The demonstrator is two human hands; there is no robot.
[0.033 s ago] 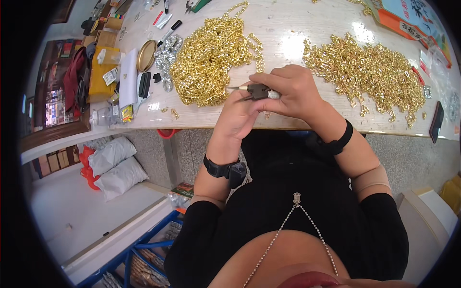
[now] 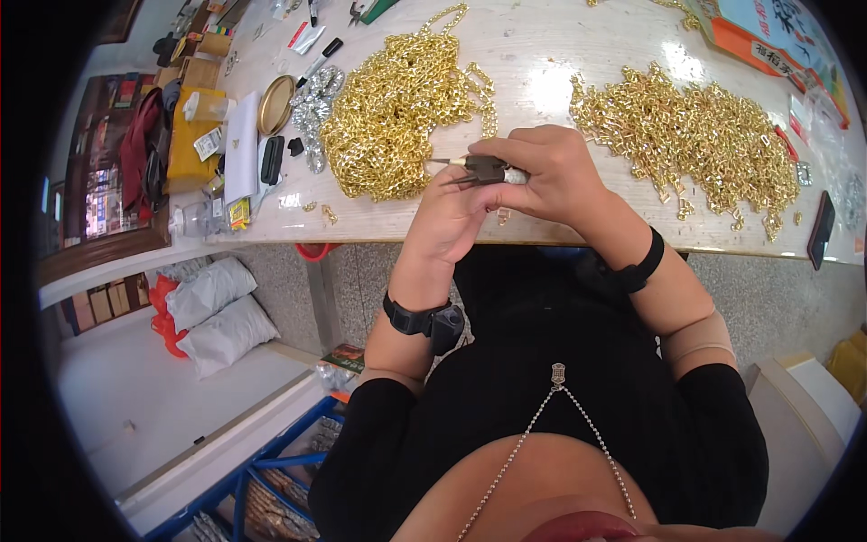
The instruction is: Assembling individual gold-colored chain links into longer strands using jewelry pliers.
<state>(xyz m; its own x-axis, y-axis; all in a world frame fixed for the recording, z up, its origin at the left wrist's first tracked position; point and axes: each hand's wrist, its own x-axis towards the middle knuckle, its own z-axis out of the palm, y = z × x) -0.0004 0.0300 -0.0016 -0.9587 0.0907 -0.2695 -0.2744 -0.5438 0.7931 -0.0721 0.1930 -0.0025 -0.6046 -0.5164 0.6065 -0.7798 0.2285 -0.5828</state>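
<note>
My right hand (image 2: pixel 553 176) is closed around small dark pliers (image 2: pixel 486 170) with pale wrapped handles. The two thin jaws point left and stand apart. Close beside them is my left hand (image 2: pixel 442 217), its fingers curled in under the jaws. Whatever it may hold is hidden by the pliers and the fingers. Just beyond my left hand lies a big heap of gold chain (image 2: pixel 388 117) on the pale table (image 2: pixel 533 54). A second, flatter heap of gold links (image 2: pixel 695 135) spreads to the right of my right hand.
Silver chain (image 2: pixel 316 104), a round gold-rimmed lid (image 2: pixel 276 105) and a black marker (image 2: pixel 321 59) lie on the left. A phone (image 2: pixel 821 229) rests at the right edge, near clear plastic bags (image 2: pixel 835 135). White sacks (image 2: pixel 230 316) sit lower left.
The pliers have tilted slightly in my right hand, and their jaw tips have shifted a little away from me and to the left. Both arms stay in place.
</note>
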